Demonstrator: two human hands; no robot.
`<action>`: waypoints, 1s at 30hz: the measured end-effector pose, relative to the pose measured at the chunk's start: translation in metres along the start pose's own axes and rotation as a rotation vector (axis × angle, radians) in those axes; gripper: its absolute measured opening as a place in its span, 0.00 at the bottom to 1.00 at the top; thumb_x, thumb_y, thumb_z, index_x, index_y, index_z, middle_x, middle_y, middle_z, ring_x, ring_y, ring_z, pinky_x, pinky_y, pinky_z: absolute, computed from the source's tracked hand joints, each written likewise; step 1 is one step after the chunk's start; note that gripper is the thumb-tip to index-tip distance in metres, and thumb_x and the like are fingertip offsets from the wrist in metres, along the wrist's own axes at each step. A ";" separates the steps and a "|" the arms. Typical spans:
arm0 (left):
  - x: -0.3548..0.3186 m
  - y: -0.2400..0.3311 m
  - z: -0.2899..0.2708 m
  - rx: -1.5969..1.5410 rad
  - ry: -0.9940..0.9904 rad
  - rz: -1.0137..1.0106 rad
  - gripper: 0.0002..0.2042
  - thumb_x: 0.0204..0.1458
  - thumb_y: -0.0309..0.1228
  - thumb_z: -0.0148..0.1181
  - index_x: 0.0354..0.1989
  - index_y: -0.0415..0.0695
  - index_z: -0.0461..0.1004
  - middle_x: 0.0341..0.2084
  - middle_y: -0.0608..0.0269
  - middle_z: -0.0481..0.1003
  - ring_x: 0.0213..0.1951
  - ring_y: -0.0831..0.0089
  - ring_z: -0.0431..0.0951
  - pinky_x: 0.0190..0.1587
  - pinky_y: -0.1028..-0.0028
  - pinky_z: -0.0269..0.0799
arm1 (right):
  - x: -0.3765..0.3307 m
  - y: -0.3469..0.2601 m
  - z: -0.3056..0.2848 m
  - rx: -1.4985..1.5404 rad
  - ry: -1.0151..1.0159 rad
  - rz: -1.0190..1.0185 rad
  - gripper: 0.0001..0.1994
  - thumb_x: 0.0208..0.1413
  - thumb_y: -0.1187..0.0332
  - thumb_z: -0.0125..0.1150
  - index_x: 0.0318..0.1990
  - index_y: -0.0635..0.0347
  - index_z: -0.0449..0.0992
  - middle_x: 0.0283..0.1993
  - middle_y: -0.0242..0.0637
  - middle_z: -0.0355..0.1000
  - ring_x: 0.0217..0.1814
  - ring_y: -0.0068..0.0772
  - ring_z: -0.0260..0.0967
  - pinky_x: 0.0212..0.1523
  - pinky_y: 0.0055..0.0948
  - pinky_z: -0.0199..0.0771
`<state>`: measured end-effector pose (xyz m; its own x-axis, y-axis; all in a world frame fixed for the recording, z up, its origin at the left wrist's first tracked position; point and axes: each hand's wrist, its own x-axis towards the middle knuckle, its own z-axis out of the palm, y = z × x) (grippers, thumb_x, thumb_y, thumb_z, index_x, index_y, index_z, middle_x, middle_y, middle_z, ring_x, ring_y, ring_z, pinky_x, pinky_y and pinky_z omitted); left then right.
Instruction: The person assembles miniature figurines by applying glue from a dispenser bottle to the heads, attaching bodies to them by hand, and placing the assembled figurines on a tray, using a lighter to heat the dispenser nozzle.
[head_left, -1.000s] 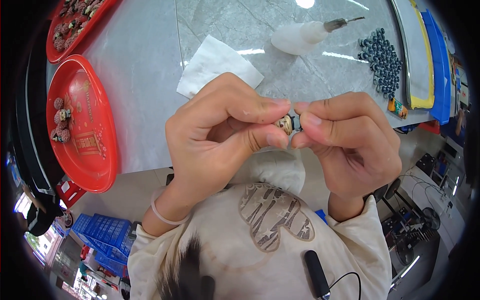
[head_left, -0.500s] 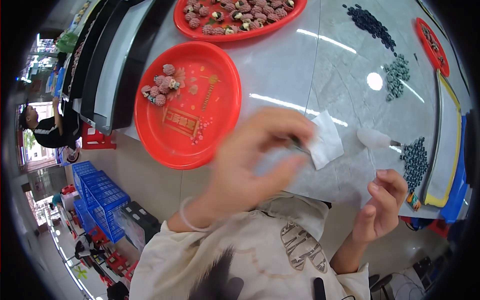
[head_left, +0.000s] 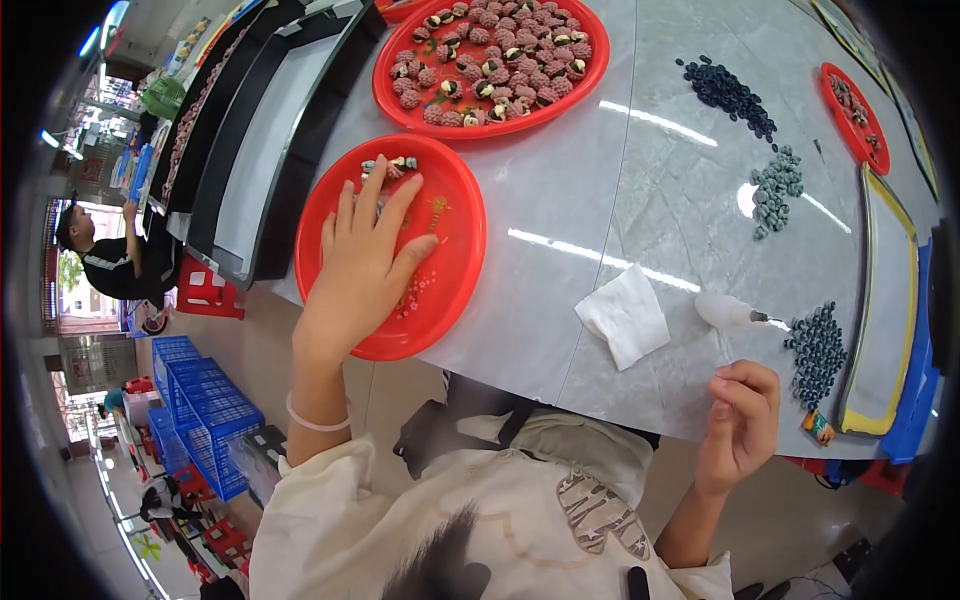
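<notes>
My left hand (head_left: pixel 365 265) lies flat with its fingers spread on the near red round tray (head_left: pixel 455 290). Its fingertips reach a few small pink and dark pieces (head_left: pixel 392 163) at the tray's far rim. My right hand (head_left: pixel 742 425) hovers at the table's near edge, fingers curled, with nothing visible in it. It is just below a white squeeze bag with a metal tip (head_left: pixel 725 312). A pale bracelet circles my left wrist.
A larger red tray (head_left: pixel 480 125) full of pink pieces sits beyond. A white tissue (head_left: pixel 623 315), piles of dark blue (head_left: pixel 818 350) and grey-green beads (head_left: pixel 775 188), a yellow tray (head_left: pixel 895 330), black trays (head_left: pixel 260 130), blue crates (head_left: pixel 200 410) and another person (head_left: pixel 100 250) surround me.
Both hands held a small piece together at my chest. Now they have parted: the left has reached out onto the near red tray, the right has dropped to the table edge.
</notes>
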<state>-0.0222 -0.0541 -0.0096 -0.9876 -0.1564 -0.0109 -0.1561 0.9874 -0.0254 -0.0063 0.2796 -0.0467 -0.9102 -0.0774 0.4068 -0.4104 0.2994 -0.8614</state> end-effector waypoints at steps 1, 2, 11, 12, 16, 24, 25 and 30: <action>0.000 -0.006 -0.007 -0.107 -0.053 0.093 0.22 0.54 0.37 0.46 0.57 0.44 0.58 0.60 0.48 0.50 0.61 0.56 0.50 0.59 0.68 0.50 | 0.000 0.000 -0.001 0.008 -0.002 0.003 0.05 0.46 0.75 0.55 0.31 0.66 0.73 0.34 0.44 0.66 0.34 0.32 0.64 0.33 0.24 0.63; -0.002 -0.010 -0.015 -0.212 -0.106 0.176 0.21 0.54 0.34 0.46 0.56 0.44 0.59 0.59 0.49 0.53 0.60 0.58 0.56 0.57 0.70 0.54 | 0.000 0.000 0.000 0.021 -0.012 0.004 0.05 0.45 0.77 0.54 0.31 0.66 0.73 0.34 0.44 0.66 0.34 0.32 0.64 0.32 0.23 0.63; 0.093 0.024 -0.083 -0.463 -0.023 0.642 0.13 0.53 0.33 0.48 0.45 0.41 0.68 0.35 0.54 0.73 0.38 0.64 0.74 0.42 0.71 0.67 | 0.000 0.005 -0.002 0.058 -0.013 0.030 0.05 0.50 0.77 0.50 0.32 0.68 0.71 0.32 0.40 0.65 0.28 0.23 0.59 0.29 0.17 0.59; 0.117 0.026 -0.080 -0.438 -0.009 0.678 0.13 0.54 0.32 0.47 0.46 0.40 0.67 0.38 0.57 0.72 0.41 0.67 0.72 0.44 0.73 0.66 | 0.001 0.003 -0.003 0.058 -0.012 0.024 0.05 0.50 0.77 0.50 0.32 0.68 0.71 0.32 0.40 0.65 0.28 0.23 0.59 0.29 0.17 0.59; 0.185 0.035 -0.037 -0.376 0.108 0.599 0.13 0.54 0.32 0.48 0.45 0.41 0.67 0.41 0.60 0.70 0.42 0.68 0.71 0.44 0.73 0.66 | -0.002 0.002 -0.002 0.087 0.001 0.077 0.05 0.50 0.77 0.50 0.32 0.68 0.71 0.32 0.41 0.66 0.28 0.23 0.60 0.28 0.17 0.59; 0.212 0.008 -0.001 -0.156 0.230 0.493 0.10 0.48 0.32 0.52 0.37 0.41 0.67 0.37 0.54 0.68 0.41 0.57 0.69 0.44 0.64 0.65 | 0.004 0.002 -0.002 0.123 0.016 0.093 0.05 0.49 0.78 0.50 0.32 0.69 0.72 0.29 0.40 0.67 0.27 0.23 0.62 0.27 0.18 0.61; 0.207 0.006 -0.002 -0.144 0.197 0.417 0.10 0.48 0.31 0.52 0.36 0.41 0.66 0.36 0.54 0.68 0.41 0.57 0.69 0.43 0.63 0.64 | 0.004 0.001 -0.003 0.136 0.009 0.111 0.05 0.50 0.78 0.50 0.32 0.69 0.72 0.28 0.40 0.67 0.27 0.23 0.62 0.27 0.18 0.61; 0.192 -0.006 -0.007 -0.253 0.281 0.394 0.09 0.49 0.30 0.53 0.37 0.39 0.68 0.30 0.57 0.71 0.33 0.65 0.73 0.36 0.69 0.68 | 0.004 0.003 -0.001 0.208 0.041 0.119 0.06 0.46 0.82 0.51 0.31 0.70 0.74 0.28 0.42 0.69 0.27 0.25 0.66 0.26 0.17 0.61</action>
<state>-0.2108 -0.0903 -0.0044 -0.9326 0.2044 0.2975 0.2620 0.9502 0.1686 -0.0109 0.2813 -0.0473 -0.9517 -0.0130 0.3068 -0.3065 0.1015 -0.9465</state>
